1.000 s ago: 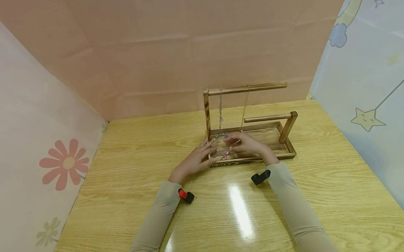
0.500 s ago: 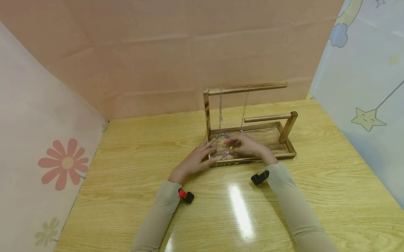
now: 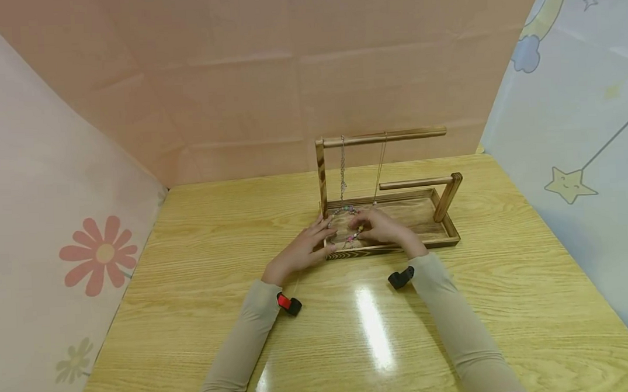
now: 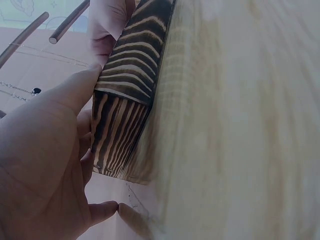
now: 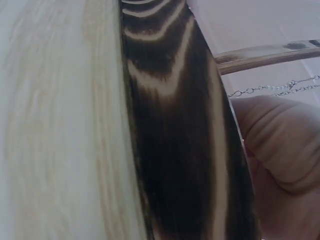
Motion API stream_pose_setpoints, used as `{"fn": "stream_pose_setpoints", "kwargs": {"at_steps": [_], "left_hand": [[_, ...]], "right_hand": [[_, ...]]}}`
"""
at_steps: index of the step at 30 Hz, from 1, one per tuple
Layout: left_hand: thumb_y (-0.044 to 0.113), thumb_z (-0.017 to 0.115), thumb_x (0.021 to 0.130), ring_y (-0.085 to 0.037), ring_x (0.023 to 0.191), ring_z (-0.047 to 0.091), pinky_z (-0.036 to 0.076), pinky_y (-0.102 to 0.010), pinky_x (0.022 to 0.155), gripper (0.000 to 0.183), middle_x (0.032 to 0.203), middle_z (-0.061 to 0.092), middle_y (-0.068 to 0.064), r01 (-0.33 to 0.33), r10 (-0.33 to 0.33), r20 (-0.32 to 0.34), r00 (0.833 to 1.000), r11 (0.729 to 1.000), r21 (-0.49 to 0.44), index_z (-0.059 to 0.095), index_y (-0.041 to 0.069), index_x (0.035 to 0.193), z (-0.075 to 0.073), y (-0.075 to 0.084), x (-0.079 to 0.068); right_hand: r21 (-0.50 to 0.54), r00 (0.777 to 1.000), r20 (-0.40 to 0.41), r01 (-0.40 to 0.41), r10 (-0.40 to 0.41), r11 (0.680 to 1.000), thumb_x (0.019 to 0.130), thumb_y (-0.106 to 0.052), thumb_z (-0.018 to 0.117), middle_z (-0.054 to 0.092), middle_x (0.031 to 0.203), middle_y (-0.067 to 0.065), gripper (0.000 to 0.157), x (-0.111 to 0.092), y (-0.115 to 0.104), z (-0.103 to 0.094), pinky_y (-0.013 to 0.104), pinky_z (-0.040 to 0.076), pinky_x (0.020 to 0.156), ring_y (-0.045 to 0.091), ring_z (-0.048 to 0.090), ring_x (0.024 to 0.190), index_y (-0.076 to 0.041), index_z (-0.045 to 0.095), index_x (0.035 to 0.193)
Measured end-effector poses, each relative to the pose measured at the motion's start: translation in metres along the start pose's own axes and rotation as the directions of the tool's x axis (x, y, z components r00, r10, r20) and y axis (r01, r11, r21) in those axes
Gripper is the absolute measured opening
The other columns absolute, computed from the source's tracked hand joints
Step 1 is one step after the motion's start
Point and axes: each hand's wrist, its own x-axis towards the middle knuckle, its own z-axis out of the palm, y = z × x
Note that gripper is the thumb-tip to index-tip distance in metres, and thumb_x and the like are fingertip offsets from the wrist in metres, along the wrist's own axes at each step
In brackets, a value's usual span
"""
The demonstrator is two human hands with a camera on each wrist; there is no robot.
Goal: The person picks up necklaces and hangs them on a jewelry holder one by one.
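A beaded bracelet with colourful beads lies as a loop at the left end of a wooden tray that is part of a jewelry stand. My left hand rests around that end, fingers mostly straight and reaching to the loop's left side. Its thumb lies at the front wall, as the left wrist view also shows. My right hand reaches in over the tray, its curled fingers and thumb around the bracelet's right side. In the right wrist view the tray's front wall hides the fingertips.
The stand's upper bar carries a silver chain at left and a thin necklace further right. A shorter bar projects from the right post. The wooden table surrounds it, with cloth walls behind.
My right hand has shifted slightly right, drawing the bracelet's right side along so the loop looks wider. The left hand stays where it was.
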Motion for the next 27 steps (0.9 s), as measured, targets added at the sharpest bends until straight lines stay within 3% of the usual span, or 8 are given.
{"fn": "stream_pose_setpoints", "kwargs": {"at_steps": [6,13,18,24,27], "left_hand": [[0.041,0.044,0.097,-0.022,0.144,-0.002,0.013,-0.060,0.110,0.053,0.157,0.010,-0.002,0.012,-0.012,0.005,1.000,1.000,-0.008,0.037,0.016,0.143,0.0001,-0.0001,0.0003],[0.040,0.045,0.097,-0.022,0.144,-0.004,0.013,-0.061,0.109,0.053,0.157,0.009,-0.002,0.009,-0.009,0.011,1.000,1.000,-0.008,0.037,0.016,0.143,0.0008,-0.0011,0.0015],[0.040,0.045,0.097,-0.022,0.144,-0.003,0.013,-0.062,0.108,0.053,0.157,0.010,-0.003,0.005,-0.005,0.000,1.000,1.000,-0.010,0.037,0.016,0.143,0.0005,-0.0002,0.0006],[0.041,0.044,0.097,-0.023,0.144,-0.003,0.012,-0.062,0.108,0.053,0.157,0.009,-0.002,0.009,-0.009,0.004,1.000,1.000,-0.012,0.037,0.016,0.143,0.0000,0.0006,0.0005],[0.040,0.044,0.097,-0.023,0.144,-0.003,0.012,-0.062,0.108,0.053,0.157,0.010,-0.002,0.008,-0.008,0.003,1.000,1.000,-0.013,0.037,0.016,0.143,0.0001,0.0010,0.0010]], "right_hand": [[-0.030,1.000,0.003,-0.020,0.020,0.999,0.083,-0.008,0.069,0.060,0.110,0.011,0.026,0.0005,-0.0038,0.0033,0.037,0.050,0.085,0.023,0.060,0.094,-0.004,0.066,0.108],[-0.130,0.999,-0.024,-0.029,0.026,0.991,0.083,-0.019,0.070,0.062,0.106,0.008,0.021,0.0003,-0.0073,0.0043,0.050,0.035,0.100,0.031,0.046,0.112,-0.009,0.068,0.102],[-0.167,1.000,-0.026,-0.016,0.012,0.986,0.084,-0.022,0.070,0.064,0.099,0.006,0.015,0.0014,-0.0084,0.0052,0.052,0.036,0.097,0.032,0.046,0.110,-0.011,0.069,0.094],[-0.208,0.999,-0.040,-0.015,0.007,0.978,0.085,-0.025,0.068,0.066,0.094,0.005,0.011,0.0015,-0.0087,0.0052,0.056,0.014,0.111,0.040,0.035,0.130,-0.014,0.068,0.084],[-0.224,0.999,-0.038,-0.019,0.011,0.974,0.086,-0.025,0.066,0.068,0.097,0.007,0.011,0.0016,-0.0089,0.0050,0.057,0.010,0.112,0.042,0.031,0.133,-0.014,0.067,0.082]]}}
